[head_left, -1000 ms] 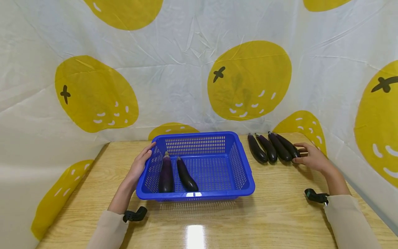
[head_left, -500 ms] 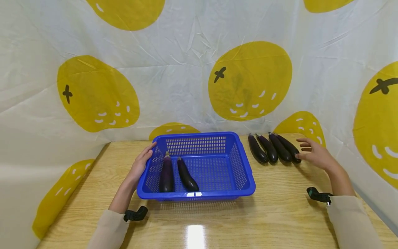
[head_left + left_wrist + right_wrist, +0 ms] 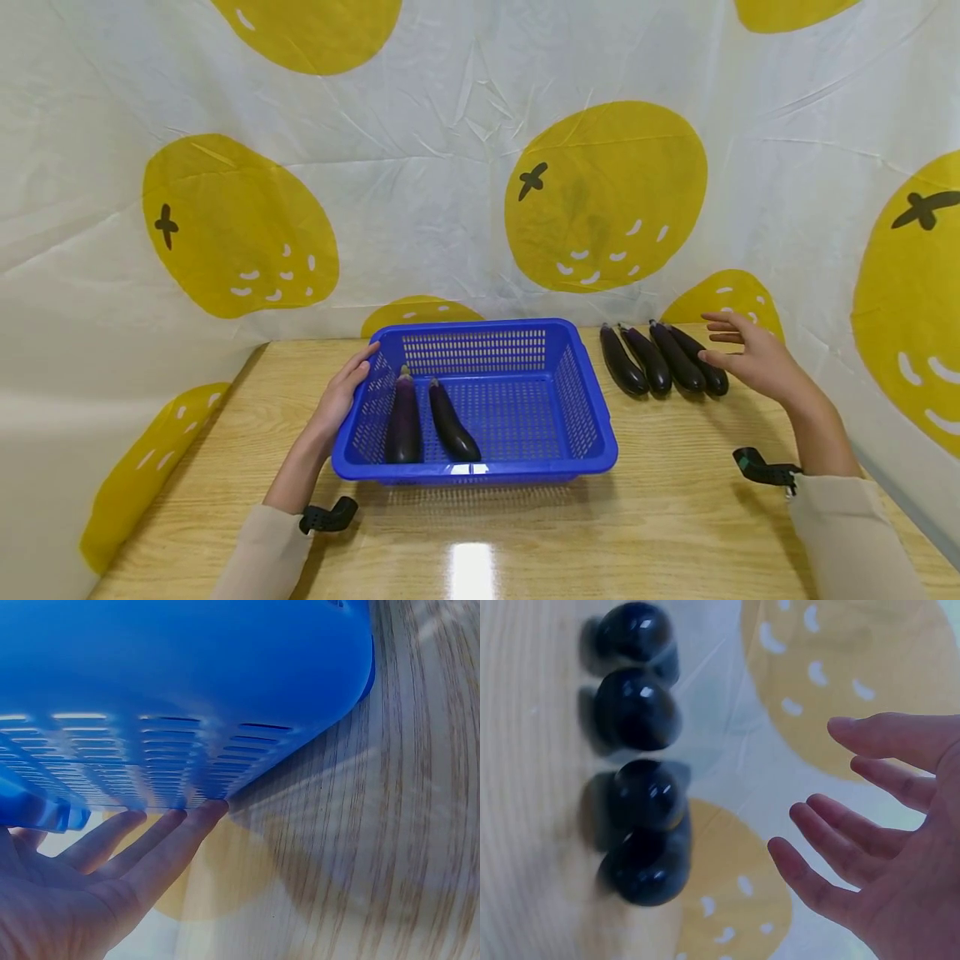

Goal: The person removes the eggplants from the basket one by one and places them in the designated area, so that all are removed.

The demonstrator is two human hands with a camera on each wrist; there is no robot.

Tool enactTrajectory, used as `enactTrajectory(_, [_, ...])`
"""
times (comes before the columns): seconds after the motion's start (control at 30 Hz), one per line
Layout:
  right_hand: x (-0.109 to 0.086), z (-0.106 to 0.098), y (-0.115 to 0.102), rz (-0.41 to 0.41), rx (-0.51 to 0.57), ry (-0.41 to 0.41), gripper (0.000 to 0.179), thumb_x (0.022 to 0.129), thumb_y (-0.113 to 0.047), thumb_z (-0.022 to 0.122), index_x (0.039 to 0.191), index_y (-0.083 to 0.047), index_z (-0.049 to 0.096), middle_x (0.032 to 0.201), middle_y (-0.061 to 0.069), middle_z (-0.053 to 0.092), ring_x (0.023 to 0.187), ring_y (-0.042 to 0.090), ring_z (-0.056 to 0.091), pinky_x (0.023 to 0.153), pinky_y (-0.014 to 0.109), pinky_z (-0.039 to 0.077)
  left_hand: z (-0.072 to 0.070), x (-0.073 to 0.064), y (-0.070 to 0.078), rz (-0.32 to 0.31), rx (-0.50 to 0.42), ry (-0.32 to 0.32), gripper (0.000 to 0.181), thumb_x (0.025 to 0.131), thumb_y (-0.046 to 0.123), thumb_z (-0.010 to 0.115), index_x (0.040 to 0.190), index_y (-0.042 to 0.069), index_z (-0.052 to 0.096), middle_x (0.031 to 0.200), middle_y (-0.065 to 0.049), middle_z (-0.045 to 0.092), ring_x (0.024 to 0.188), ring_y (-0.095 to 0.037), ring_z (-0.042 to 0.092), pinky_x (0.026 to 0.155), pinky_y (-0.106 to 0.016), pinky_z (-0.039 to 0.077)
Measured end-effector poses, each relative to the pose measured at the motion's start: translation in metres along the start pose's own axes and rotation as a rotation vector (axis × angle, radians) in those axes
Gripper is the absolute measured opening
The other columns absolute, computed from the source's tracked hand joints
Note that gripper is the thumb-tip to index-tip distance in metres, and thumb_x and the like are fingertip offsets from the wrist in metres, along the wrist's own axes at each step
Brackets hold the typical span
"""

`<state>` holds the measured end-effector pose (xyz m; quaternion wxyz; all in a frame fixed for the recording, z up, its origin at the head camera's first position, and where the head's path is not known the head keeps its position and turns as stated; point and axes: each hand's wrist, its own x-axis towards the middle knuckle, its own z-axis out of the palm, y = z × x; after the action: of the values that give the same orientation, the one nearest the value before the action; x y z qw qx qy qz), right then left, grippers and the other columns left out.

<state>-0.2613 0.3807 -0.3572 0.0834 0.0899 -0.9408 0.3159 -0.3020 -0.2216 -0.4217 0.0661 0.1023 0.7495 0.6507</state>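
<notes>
A blue plastic basket (image 3: 517, 417) with slotted sides stands on the table. Inside it, toward the left, lie a larger eggplant (image 3: 404, 421) and a slimmer eggplant (image 3: 453, 427). My left hand (image 3: 341, 396) rests against the basket's left side; in the left wrist view its fingers (image 3: 161, 840) reach out fairly straight to the slotted wall. Several dark eggplants (image 3: 677, 358) lie side by side at the back right, their rounded ends (image 3: 639, 709) facing the right wrist camera. Above the rightmost eggplant (image 3: 708, 367) hovers my right hand (image 3: 757, 362), fingers spread, holding nothing.
The light wood table (image 3: 660, 500) ends at the back against a white curtain (image 3: 420, 225) printed with yellow fruit. That curtain also runs along the left and right sides. A black wrist mount (image 3: 765, 468) sticks out from each sleeve.
My right hand has come away from the rightmost eggplant, then risen and shifted slightly left over it. The left hand, the basket and the eggplants stay in place.
</notes>
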Motion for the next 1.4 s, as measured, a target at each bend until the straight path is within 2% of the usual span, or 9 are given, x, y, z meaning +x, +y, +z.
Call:
enactTrajectory(0.17, [0.000,0.000,-0.022,-0.013,0.000,0.019,0.065,0.096,-0.029,0.059,0.149,-0.008,0.030,0.141,0.027,0.041,0.125,0.047,0.044,0.087,0.062,0.046,-0.002,-0.001,0.001,0.001,-0.011,0.003,0.051,0.104,0.046,0.030,0.152,0.033,0.026,0.159,-0.008,0.024,0.141,-0.040,0.031,0.106,-0.063,0.033])
enactTrajectory(0.33, [0.002,0.005,-0.041,-0.077,-0.014,0.036,0.062,0.095,-0.025,0.060,0.147,-0.004,0.033,0.140,0.029,0.042,0.122,0.049,0.047,0.086,0.062,0.046,-0.004,-0.002,0.000,-0.004,-0.014,0.001,0.050,0.104,0.045,0.029,0.152,0.033,0.025,0.159,-0.009,0.024,0.141,-0.040,0.032,0.106,-0.062,0.034])
enactTrajectory(0.53, [0.005,0.013,-0.062,-0.104,-0.017,0.010,0.061,0.096,-0.027,0.059,0.147,-0.006,0.034,0.140,0.025,0.044,0.124,0.046,0.046,0.092,0.063,0.043,-0.005,-0.003,0.000,-0.008,-0.012,0.009,0.050,0.104,0.045,0.029,0.152,0.033,0.026,0.158,-0.009,0.026,0.141,-0.039,0.033,0.107,-0.061,0.034])
enactTrajectory(0.8, [0.009,0.035,-0.083,-0.233,0.001,0.004,0.055,0.096,-0.021,0.059,0.145,-0.006,0.038,0.139,0.021,0.048,0.120,0.042,0.051,0.089,0.058,0.047,-0.004,-0.001,-0.002,0.002,-0.028,-0.003,0.049,0.104,0.044,0.030,0.152,0.032,0.026,0.158,-0.010,0.026,0.141,-0.038,0.033,0.108,-0.060,0.034])
enactTrajectory(1.03, [0.021,0.043,-0.109,-0.278,0.003,-0.078,0.056,0.097,-0.021,0.058,0.147,-0.008,0.035,0.145,0.017,0.043,0.125,0.040,0.049,0.093,0.056,0.048,-0.001,-0.001,-0.001,-0.001,-0.055,-0.016,0.048,0.106,0.040,0.027,0.153,0.031,0.024,0.159,-0.011,0.024,0.141,-0.039,0.032,0.108,-0.060,0.032])
enactTrajectory(1.23, [0.043,0.050,-0.144,-0.336,-0.057,-0.128,0.056,0.095,-0.025,0.062,0.144,-0.009,0.040,0.139,0.015,0.050,0.122,0.035,0.054,0.091,0.050,0.051,0.001,0.000,0.001,-0.005,-0.056,-0.001,0.048,0.106,0.040,0.028,0.152,0.031,0.026,0.159,-0.009,0.024,0.141,-0.039,0.031,0.108,-0.061,0.032])
enactTrajectory(1.4, [0.060,0.060,-0.175,-0.357,-0.054,-0.215,0.058,0.094,-0.029,0.063,0.144,-0.013,0.040,0.138,0.012,0.052,0.123,0.032,0.054,0.094,0.048,0.051,0.002,0.001,0.000,-0.014,-0.047,0.014,0.046,0.106,0.040,0.029,0.151,0.033,0.029,0.157,-0.008,0.028,0.140,-0.038,0.035,0.107,-0.059,0.035])
